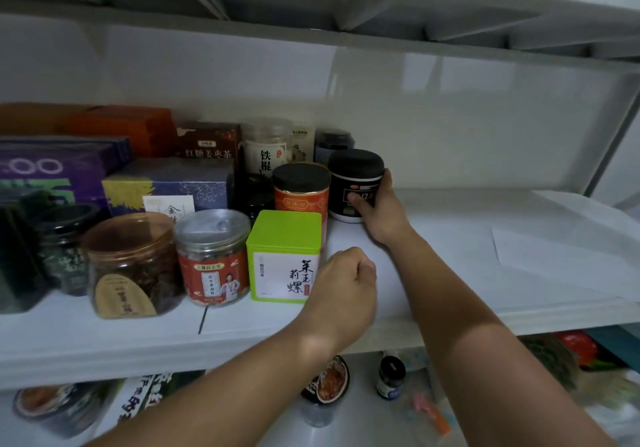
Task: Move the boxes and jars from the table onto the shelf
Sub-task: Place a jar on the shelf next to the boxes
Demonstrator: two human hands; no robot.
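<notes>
Black jar (355, 183) w/ domed black lid, dark label, pale base: upright on white shelf (485, 238), just right of orange-red canister (301, 193). R hand (381, 211) wraps the jar's right side, thumb across label, arm stretched fwd. L hand (344, 283) curled in a fist, nothing in it, just beside green tin (284, 256).

White shelf (138, 353) unit fills the view. Back wall (467, 124) behind it is glossy white with faint, soft reflections. Upper board (311, 6) overhead — grey underside, diagonal ribs. Slanted white upright (614, 134) at the right edge. White paper sheets (554, 256) line the shelf surface, edges overlapping. Lower tier (360, 426) visible beneath — light dim and even throughout.
</notes>
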